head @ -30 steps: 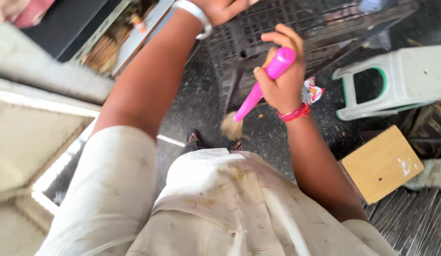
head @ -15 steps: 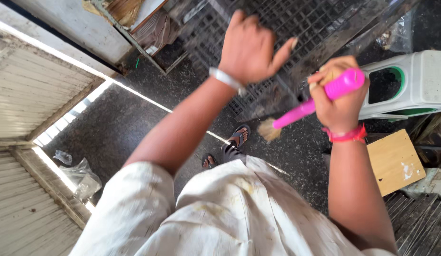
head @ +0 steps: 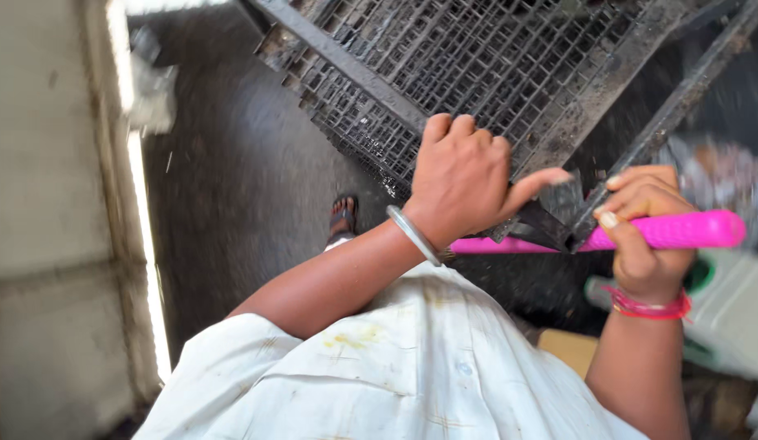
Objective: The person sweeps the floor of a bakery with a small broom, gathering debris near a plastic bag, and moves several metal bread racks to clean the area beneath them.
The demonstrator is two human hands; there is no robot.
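Head view: your right hand (head: 648, 236) is clenched around the pink brush handle (head: 664, 232), holding it level and ready against the dark metal grate (head: 477, 65), whose lower edge your left hand (head: 464, 183) grasps, steadying it above the floor.

The metal grate (head: 477, 73) is a dark, grimy panel of small square mesh crossed by a flat diagonal bar and edged with angle-iron rails, tilted up off the dark floor (head: 240, 179) with its lower corner toward the person. The pink-handled brush (head: 664, 232) lies roughly level just below that corner, its bright pink handle passing behind the rail; its bristle end is hidden.
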